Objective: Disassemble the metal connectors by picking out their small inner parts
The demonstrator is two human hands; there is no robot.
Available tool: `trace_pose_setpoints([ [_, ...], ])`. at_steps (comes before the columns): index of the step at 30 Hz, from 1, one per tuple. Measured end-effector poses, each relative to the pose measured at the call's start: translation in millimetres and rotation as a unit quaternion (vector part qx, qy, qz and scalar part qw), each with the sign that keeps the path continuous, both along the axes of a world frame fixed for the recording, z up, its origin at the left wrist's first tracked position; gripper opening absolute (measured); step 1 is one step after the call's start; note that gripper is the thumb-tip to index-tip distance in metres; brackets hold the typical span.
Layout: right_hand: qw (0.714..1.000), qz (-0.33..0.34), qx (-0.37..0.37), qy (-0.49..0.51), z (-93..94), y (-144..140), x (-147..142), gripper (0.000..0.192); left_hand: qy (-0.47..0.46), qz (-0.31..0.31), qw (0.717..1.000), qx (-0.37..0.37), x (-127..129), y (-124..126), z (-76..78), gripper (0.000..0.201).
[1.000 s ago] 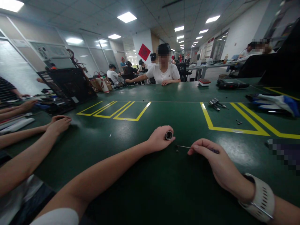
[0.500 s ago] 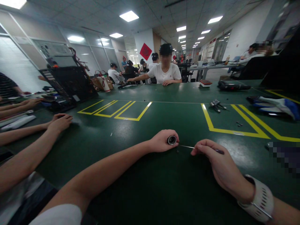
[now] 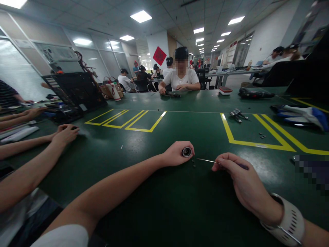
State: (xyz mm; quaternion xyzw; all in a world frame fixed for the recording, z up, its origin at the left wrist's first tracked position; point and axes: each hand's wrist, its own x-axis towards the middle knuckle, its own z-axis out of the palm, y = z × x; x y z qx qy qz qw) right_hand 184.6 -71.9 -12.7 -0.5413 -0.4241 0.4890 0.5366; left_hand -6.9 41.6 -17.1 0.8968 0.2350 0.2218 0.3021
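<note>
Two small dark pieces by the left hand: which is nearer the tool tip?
The upper piece, right by the left hand. The lower piece lies farther from the tip of the thin tool in the right hand.

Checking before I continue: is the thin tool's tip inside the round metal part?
No: the thin tool in the right hand ends short of the round metal part in the left hand.

The table (image 3: 144, 202) is coloured dark green and marked with yellow tape outlines (image 3: 159, 121). Silver is seen on the round part (image 3: 186, 152) and thin tool (image 3: 207, 160); the off-white watch strap (image 3: 288, 219) is patterned with dark holes.
</note>
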Motion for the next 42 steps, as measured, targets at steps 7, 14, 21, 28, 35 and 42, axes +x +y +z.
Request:
trace_pose_setpoints([
  [7,1.000,-0.001,-0.008,-0.003,1.9,-1,0,0.016,0.003,0.030,0.999,0.035,-4,-2,1.0,0.016],
  [14,1.000,-0.002,-0.023,-0.019,4.2,-2,0,0.019,-0.003,0.052,0.997,0.063,-7,-1,1.5,0.026],
  [21,0.999,0.004,-0.035,-0.001,-0.3,0,4,0.019,-0.021,0.088,0.994,0.055,-14,2,1.8,0.028],
  [28,0.999,0.012,-0.038,0.009,0.6,0,6,0.019,-0.029,0.113,0.987,0.109,-16,3,5.3,0.030],
  [35,0.998,0.003,-0.055,0.030,4.2,-1,5,0.020,-0.005,0.116,0.986,0.121,-17,2,5.8,0.034],
  [42,0.998,0.005,-0.058,0.015,6.9,1,3,0.020,0.041,0.097,0.987,0.119,-15,-1,9.0,0.038],
])
